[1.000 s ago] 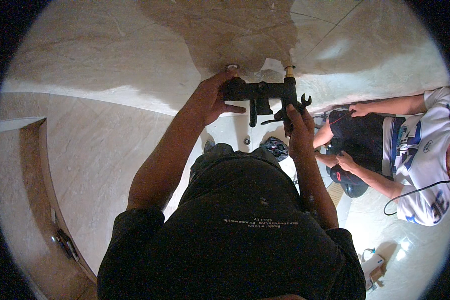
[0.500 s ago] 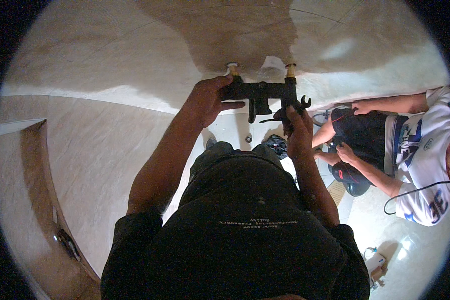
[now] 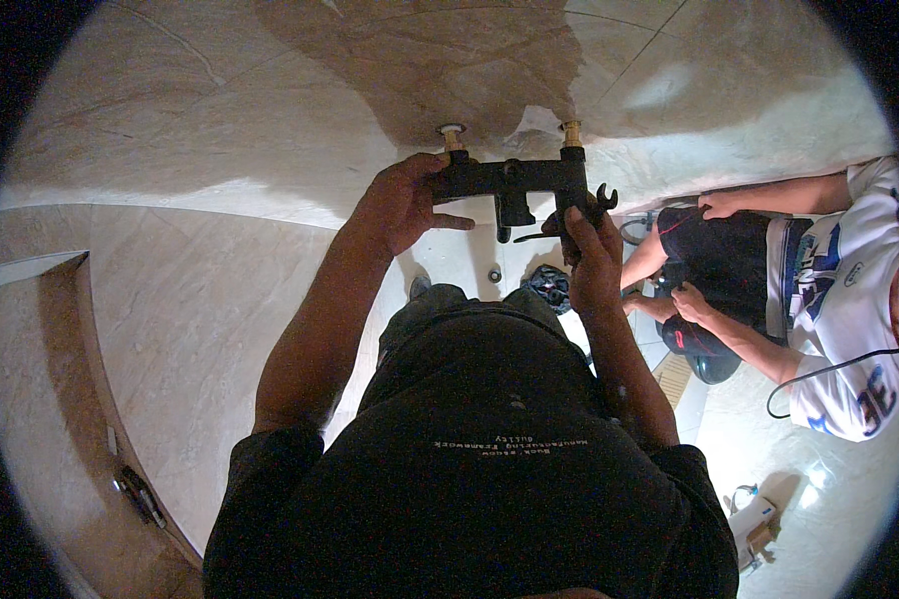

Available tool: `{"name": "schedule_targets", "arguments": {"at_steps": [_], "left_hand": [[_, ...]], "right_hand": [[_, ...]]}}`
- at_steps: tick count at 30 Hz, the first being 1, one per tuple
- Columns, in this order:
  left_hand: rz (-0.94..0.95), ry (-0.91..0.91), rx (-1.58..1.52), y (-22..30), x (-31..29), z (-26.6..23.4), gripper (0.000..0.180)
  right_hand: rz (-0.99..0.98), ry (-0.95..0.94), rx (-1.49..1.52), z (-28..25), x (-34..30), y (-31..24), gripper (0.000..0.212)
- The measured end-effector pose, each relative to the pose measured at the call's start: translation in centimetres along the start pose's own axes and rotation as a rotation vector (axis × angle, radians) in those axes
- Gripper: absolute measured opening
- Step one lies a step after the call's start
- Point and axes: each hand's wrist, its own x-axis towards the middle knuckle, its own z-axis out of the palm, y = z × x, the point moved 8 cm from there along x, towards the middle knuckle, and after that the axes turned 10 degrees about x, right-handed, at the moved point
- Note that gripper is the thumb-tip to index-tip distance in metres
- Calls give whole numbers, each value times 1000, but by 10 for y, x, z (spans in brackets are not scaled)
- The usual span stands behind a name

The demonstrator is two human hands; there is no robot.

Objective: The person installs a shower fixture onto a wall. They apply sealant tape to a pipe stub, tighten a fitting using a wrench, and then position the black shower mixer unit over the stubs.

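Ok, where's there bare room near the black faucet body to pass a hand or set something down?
Bare marble wall lies left of the left hand and above the two brass fittings. Bare floor runs left of the person's left forearm. It is crowded right of the right hand, which grips a wrench at the black faucet body: a seated co-worker fills it.

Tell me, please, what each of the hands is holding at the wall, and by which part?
The left hand grips the black wall mixer tap by its left end. The right hand holds a black open-ended spanner by its handle, at the tap's right end.
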Motion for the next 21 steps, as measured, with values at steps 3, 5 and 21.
{"name": "schedule_targets", "arguments": {"at_steps": [3, 5, 21], "left_hand": [[37, 18, 7, 0, 0, 1, 33], [63, 58, 64, -1, 5, -4, 33], [43, 80, 180, -1, 8, -6, 37]], "right_hand": [[-4, -4, 6, -2, 1, 2, 27], [2, -11, 2, 1, 0, -2, 25], [100, -6, 36, 0, 2, -2, 23]]}}
